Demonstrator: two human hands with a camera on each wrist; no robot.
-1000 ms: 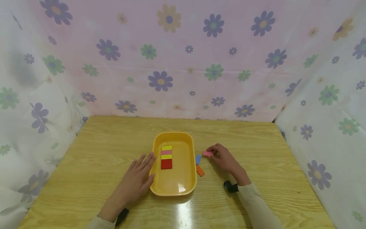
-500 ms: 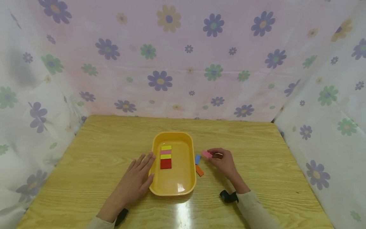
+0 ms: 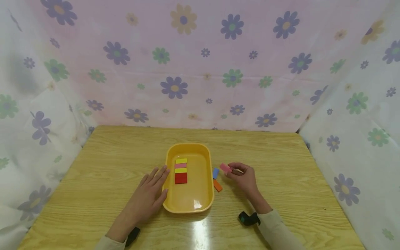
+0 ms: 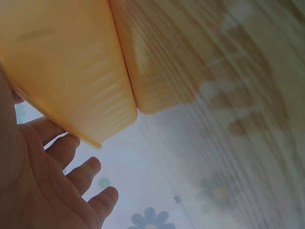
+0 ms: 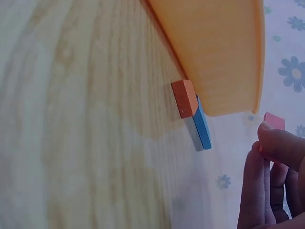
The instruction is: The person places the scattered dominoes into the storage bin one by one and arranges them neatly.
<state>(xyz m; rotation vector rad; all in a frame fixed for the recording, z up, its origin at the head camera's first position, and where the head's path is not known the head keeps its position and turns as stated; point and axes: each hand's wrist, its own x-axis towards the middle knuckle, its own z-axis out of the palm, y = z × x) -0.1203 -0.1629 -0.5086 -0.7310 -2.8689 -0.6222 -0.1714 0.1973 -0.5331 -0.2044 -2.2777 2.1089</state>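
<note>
My right hand (image 3: 246,177) pinches a pink block (image 3: 225,168) between thumb and fingers, to the right of the yellow tray (image 3: 200,205). In the right wrist view the pink block (image 5: 274,121) shows above the thumb, raised off the table. My left hand (image 3: 144,198) rests with spread, fairly straight fingers on the tray's left rim. Inside the tray, on its left side, a column runs from a yellow block (image 3: 181,161) through a pink block (image 3: 180,166) and another yellow block (image 3: 180,170) to a red area (image 3: 181,178).
A blue block (image 3: 216,173) and an orange block (image 3: 217,185) lie on the table (image 3: 268,152) against the tray's right side, touching or nearly touching each other. Flowered cloth (image 3: 200,69) hangs behind the table and at both sides.
The pink block in my right hand has been lifted and tilted, and has shifted slightly left. My right wrist has turned and moved a little toward the near edge. My left hand has stayed on the rim.
</note>
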